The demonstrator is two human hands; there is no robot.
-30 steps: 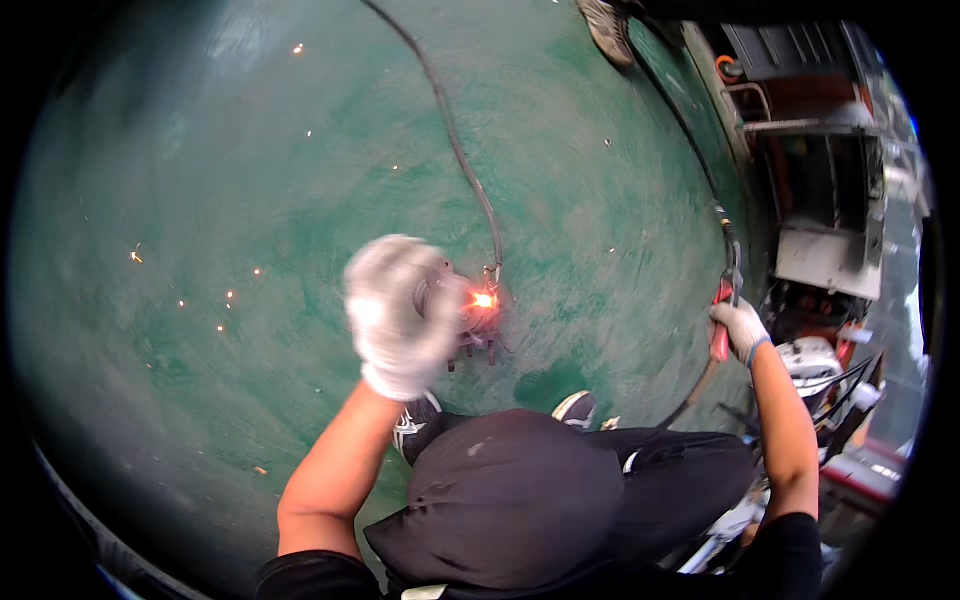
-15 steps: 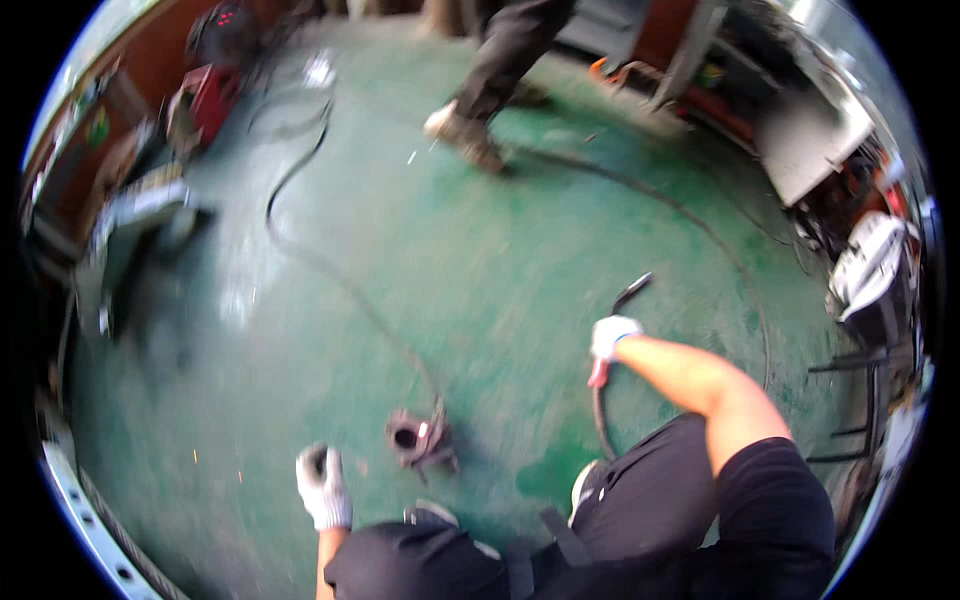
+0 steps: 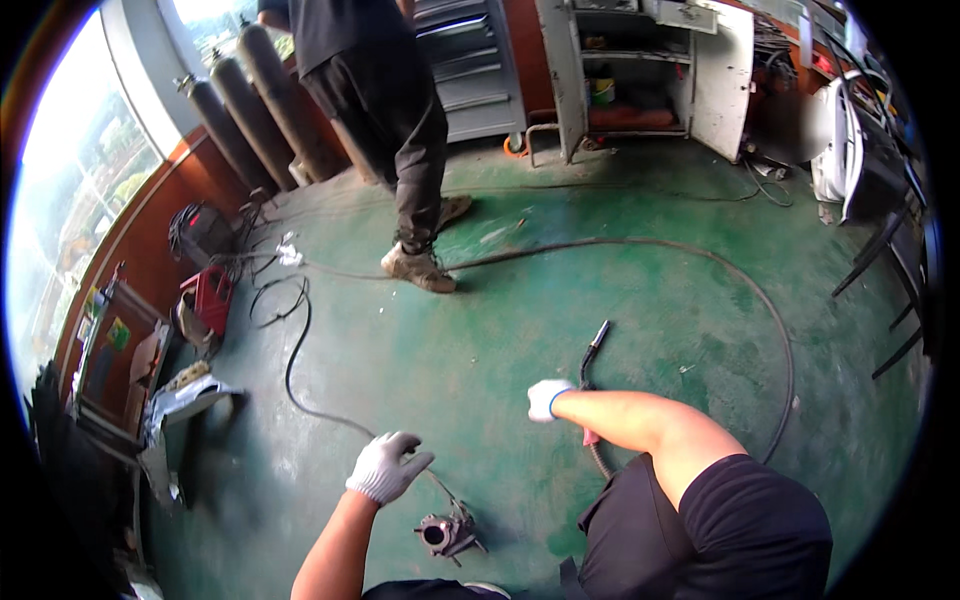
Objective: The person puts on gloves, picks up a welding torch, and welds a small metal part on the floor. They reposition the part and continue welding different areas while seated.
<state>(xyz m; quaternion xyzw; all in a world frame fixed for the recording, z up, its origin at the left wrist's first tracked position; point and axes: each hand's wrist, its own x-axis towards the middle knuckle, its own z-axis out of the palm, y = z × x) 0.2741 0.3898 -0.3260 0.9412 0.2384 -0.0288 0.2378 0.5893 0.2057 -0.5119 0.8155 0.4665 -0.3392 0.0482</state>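
My left hand (image 3: pixel 385 468), in a white knit glove, hovers open over the floor with thumb and fingers apart. Just below it lies a dark ring-shaped metal piece (image 3: pixel 437 535) with a clamp-like part and a cable (image 3: pixel 318 413) running to it. My right hand (image 3: pixel 548 400), also gloved, is curled into a compact fist seen from the back; its fingertips are hidden. A welding torch (image 3: pixel 597 345) with a metal nozzle and reddish handle passes under my right wrist, beside the fist and not visibly in it. My forearm covers its middle.
A person in dark clothes (image 3: pixel 380 110) stands ahead, one shoe by a thick hose (image 3: pixel 640 241) curving rightward. Gas cylinders (image 3: pixel 232 118) stand at the back left, an open cabinet (image 3: pixel 720 85) at the back right. A red case (image 3: pixel 210 293) and bent sheet metal (image 3: pixel 180 405) are left; dark chair frames right.
My view has tilted up. My left hand has risen and moved right, above the ring-shaped piece. My right hand has come off the torch handle, leftward. The other person stands farther left in view.
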